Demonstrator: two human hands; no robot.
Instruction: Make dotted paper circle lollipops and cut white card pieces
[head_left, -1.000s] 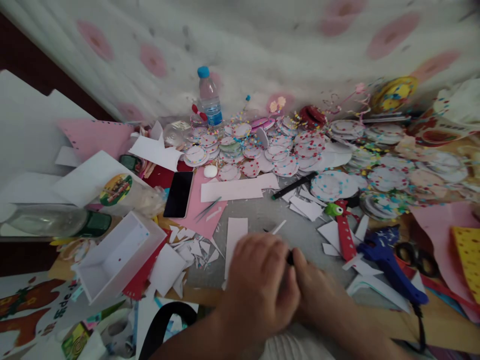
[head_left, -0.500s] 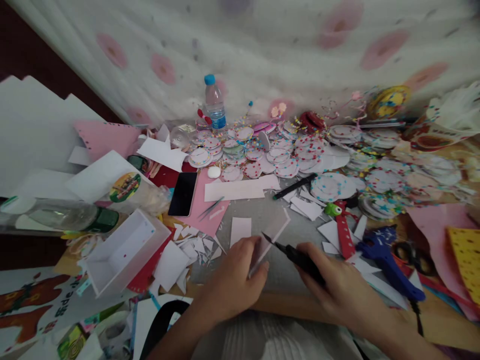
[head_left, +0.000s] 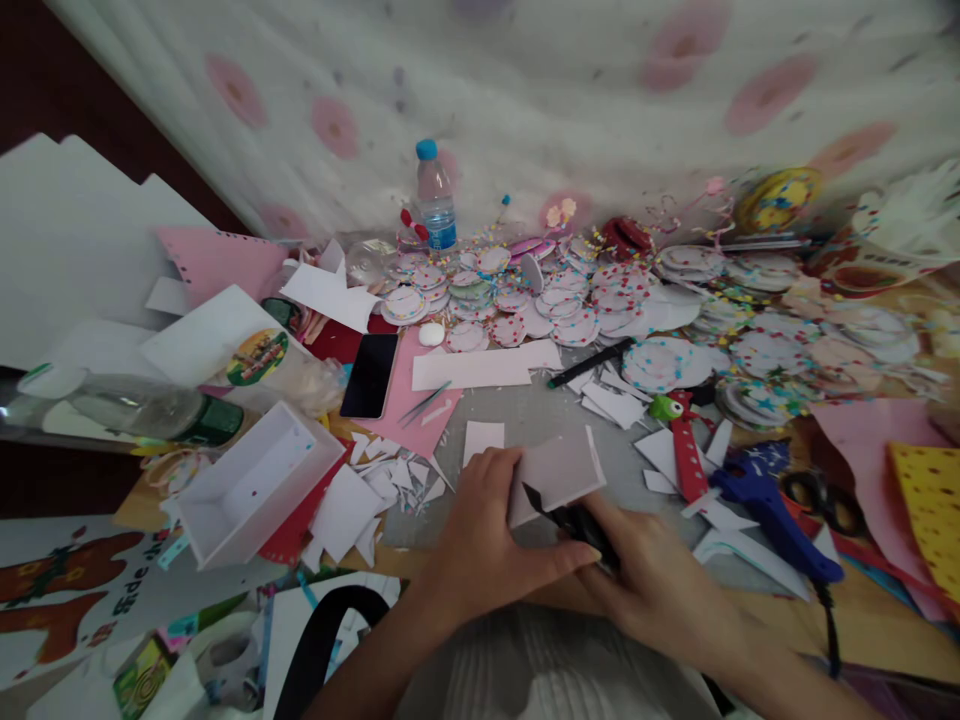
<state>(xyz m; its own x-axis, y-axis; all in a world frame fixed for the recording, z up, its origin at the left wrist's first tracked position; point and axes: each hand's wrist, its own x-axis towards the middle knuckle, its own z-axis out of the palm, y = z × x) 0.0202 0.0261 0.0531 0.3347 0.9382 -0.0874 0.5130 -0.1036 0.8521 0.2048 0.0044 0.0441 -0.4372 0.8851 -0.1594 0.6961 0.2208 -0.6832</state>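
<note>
My left hand (head_left: 487, 540) grips the left edge of a folded white card piece (head_left: 561, 468), its thumb stretched toward my right hand. My right hand (head_left: 637, 565) is closed around a black-handled craft knife (head_left: 589, 530), and its dark blade lies against the lower left part of the card. Just behind my left hand, a small white card rectangle (head_left: 484, 438) rests on the grey cutting mat (head_left: 420, 525). A long white strip (head_left: 472, 369) lies farther back, partly over pink paper.
A phone (head_left: 370, 375), tweezers and an open white box (head_left: 259, 490) are at the left, beside paper scraps. Decorated paper discs (head_left: 577, 300) and a water bottle (head_left: 436, 200) stand behind. At the right are a blue glue gun (head_left: 780, 515) and black-handled scissors (head_left: 825, 500).
The folded card has turned so its broad face shows more. My right hand and the knife have moved left, closer to my left hand, whose thumb now reaches right.
</note>
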